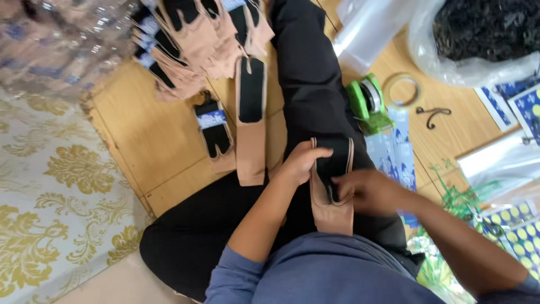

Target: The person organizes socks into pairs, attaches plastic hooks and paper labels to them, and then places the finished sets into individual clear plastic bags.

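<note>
Wooden floor [152, 141], person seated. Left hand [301, 160] and right hand [363, 191] pinch one tan-and-black strap [332, 211] on the lap. Banded straps [216, 132] lie finished at left; a piled stack [191, 39] probably awaits.

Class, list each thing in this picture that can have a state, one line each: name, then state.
left hand: gripping the beige and black stocking's left edge
right hand: pinching its right side
beige and black stocking: held flat on the lap, unbanded
banded stocking: folded, lying on the wooden floor
long stocking: laid out straight, unbanded
green tape dispenser: resting on the floor, untouched
tape roll: lying flat
</note>
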